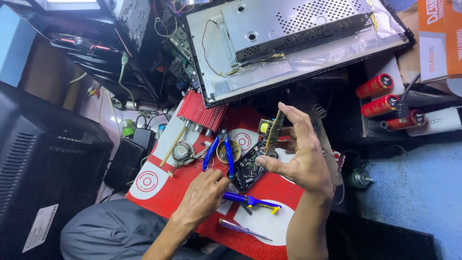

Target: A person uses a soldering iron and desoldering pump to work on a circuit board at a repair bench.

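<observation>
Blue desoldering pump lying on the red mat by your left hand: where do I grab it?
Grip the desoldering pump around its blue barrel's middle, coming from above. It lies flat on the mat, with the left hand over its near end and the yellow tip pointing right.

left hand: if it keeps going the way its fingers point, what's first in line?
Likely the black circuit board lying on the red mat: the left hand points up-right, fingertips almost at its lower edge. Depth is unclear.

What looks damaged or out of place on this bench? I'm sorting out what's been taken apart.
The flat display panel lies face down, back cover off, metal shield and a loose wire exposed. The right hand holds a small circuit board on edge. The left hand rests on the red mat.
</observation>
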